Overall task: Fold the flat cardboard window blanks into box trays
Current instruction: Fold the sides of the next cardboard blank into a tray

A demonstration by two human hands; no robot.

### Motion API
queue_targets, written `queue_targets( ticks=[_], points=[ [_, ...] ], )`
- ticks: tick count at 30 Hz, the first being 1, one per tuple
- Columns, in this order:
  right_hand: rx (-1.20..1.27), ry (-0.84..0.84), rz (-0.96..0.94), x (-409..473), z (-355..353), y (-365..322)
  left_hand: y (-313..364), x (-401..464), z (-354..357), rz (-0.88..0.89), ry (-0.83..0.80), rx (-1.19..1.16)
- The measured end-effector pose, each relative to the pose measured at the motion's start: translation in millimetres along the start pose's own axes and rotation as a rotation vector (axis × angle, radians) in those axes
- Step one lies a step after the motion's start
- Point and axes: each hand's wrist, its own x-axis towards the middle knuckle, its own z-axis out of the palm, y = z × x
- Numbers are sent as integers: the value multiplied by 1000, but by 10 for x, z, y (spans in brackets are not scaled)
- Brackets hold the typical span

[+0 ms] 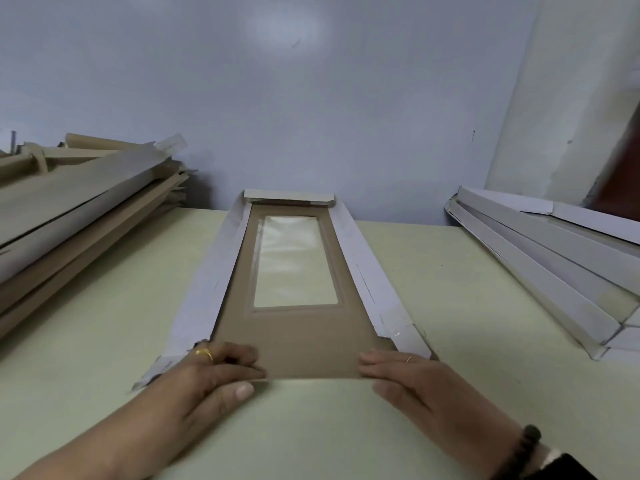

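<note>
Both hands are pinching the near edge of the long brown cardboard window blank [294, 337], lying mid pale green surface [450, 289]: left hand [221, 372] and right hand [405, 375], each grip clamped, fingers above, thumbs beneath.

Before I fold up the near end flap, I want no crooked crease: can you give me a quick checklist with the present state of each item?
1. Left hand pinching the near flap: ok.
2. Right hand pinching the same flap: ok.
3. Both long side walls raised: ok.
4. Far end flap folded up: ok.
5. Plastic window free of tears: cannot tell, glare.
6. Blank clear of the left stack and right stack: ok.
</note>
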Motion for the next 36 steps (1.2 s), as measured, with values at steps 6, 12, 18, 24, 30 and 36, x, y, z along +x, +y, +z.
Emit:
queue_targets(
  ticks=[6, 12, 18, 24, 30, 36],
  points=[
    [11, 274, 74, 77, 102, 16, 95, 41, 53, -50, 279, 39],
    [-249, 379, 192, 215, 126, -93, 165, 106, 101, -70, 290, 466],
    [-577, 349, 152, 326, 146, -160, 219, 167, 155, 43, 293, 659],
    [-438, 96, -36, 411, 282, -175, 206, 290, 281, 73, 109, 455],
    [-75, 31, -11, 392, 252, -71, 70, 321, 274, -70, 78, 130],
    [-131, 152, 30, 338, 163, 57, 2, 270, 222, -44, 171, 179]
  ],
)
